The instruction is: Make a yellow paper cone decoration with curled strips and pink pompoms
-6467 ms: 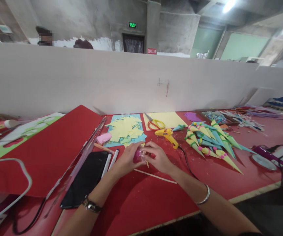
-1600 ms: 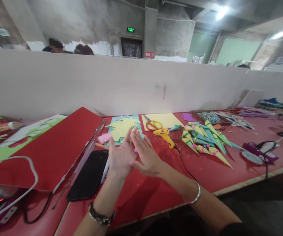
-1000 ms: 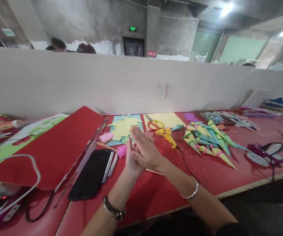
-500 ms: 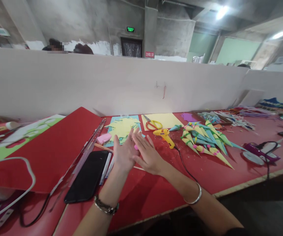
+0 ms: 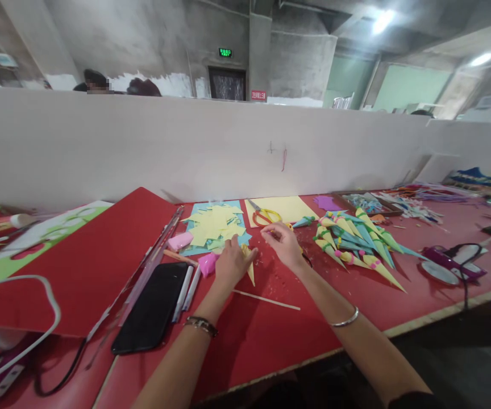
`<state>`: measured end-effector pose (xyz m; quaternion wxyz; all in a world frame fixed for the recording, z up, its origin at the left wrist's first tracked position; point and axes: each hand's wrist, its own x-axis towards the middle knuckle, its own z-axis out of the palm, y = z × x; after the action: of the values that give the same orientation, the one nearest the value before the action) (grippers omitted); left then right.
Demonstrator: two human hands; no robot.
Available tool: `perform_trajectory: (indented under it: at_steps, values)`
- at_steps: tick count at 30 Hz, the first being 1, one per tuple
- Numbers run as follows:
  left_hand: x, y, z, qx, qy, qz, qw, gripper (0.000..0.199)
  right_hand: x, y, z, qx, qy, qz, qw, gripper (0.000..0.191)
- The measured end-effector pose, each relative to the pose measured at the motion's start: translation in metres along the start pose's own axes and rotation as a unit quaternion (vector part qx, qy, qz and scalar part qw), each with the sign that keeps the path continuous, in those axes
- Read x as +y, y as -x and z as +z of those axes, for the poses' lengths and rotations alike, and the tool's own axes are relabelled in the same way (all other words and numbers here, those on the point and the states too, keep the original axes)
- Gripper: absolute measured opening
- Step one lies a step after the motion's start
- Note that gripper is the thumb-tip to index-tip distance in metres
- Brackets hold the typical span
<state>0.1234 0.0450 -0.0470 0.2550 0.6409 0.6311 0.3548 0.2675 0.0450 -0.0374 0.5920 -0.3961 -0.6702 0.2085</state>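
My left hand point(image 5: 232, 264) is at the middle of the red table, its thumb and fingers curled about a small yellow paper cone point(image 5: 250, 274) whose tip points toward me. To its right, my right hand point(image 5: 287, 245) is raised a little with the fingertips pinched; whatever is between them is too small to make out. Behind that hand the yellow glue gun point(image 5: 290, 226) is mostly hidden. A pink packet point(image 5: 207, 263) lies just left of my left hand. In front of both hands rests a thin pale strip point(image 5: 266, 299).
Yellow paper pieces point(image 5: 215, 222) are piled on blue sheets. Scissors point(image 5: 266, 216) lie behind my hands. Finished-looking paper cones point(image 5: 356, 238) are heaped to the right. A black phone point(image 5: 150, 309), white pens point(image 5: 188, 289) and a red sheet point(image 5: 87, 255) are left.
My hands were pressed together, palms touching; now they are apart. The left has come down to the yellow cone, and the right has moved right and pinched, covering the glue gun.
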Motion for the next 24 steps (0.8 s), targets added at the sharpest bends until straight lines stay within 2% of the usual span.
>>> perform_trajectory:
  at_steps: [4, 7, 11, 15, 19, 24]
  values:
    - [0.003, -0.002, 0.013, -0.016, -0.111, 0.015, 0.994, 0.07, 0.01, 0.005, 0.005, -0.005, -0.029, 0.022, 0.999, 0.011]
    - [-0.003, -0.008, 0.014, -0.033, -0.142, 0.053, 0.988, 0.068, 0.007, 0.004, 0.005, -0.027, -0.048, 0.04, 0.998, 0.013]
    - [-0.014, -0.012, 0.006, -0.047, -0.125, 0.14, 0.981, 0.061, 0.003, 0.001, 0.0, -0.052, -0.066, 0.054, 0.995, 0.017]
    - [-0.018, -0.003, -0.011, -0.05, -0.101, 0.206, 0.972, 0.036, 0.009, 0.003, 0.0, -0.043, -0.081, 0.055, 0.994, 0.015]
    - [-0.023, 0.011, -0.022, -0.056, -0.087, 0.251, 0.962, 0.04, 0.017, 0.012, 0.007, -0.047, -0.102, 0.077, 0.991, 0.018]
    - [-0.031, 0.017, -0.02, -0.054, -0.089, 0.263, 0.959, 0.041, 0.017, 0.018, 0.01, -0.06, -0.119, 0.081, 0.988, 0.019]
